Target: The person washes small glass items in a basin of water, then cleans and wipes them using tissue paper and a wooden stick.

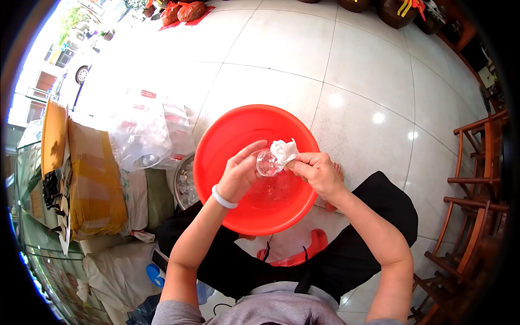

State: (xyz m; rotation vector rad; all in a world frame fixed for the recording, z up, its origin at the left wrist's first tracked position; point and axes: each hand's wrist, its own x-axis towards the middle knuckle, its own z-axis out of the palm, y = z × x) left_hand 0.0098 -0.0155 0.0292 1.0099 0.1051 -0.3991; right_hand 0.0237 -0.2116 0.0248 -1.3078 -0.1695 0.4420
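Over a large red plastic basin I hold a small clear glass cup. My left hand grips the cup from its left side, with the fingers curved around it and a pale band on the wrist. My right hand pinches a crumpled white cloth or tissue, which touches the right edge of the cup. Whether part of the white wad is inside the cup I cannot tell. The basin holds what looks like shallow water with small dark specks.
Left of the basin stand a metal bowl of clear glassware, clear plastic bags and a taped cardboard box. Wooden chairs line the right side. Dark pots stand at the back. A red slipper lies near my legs.
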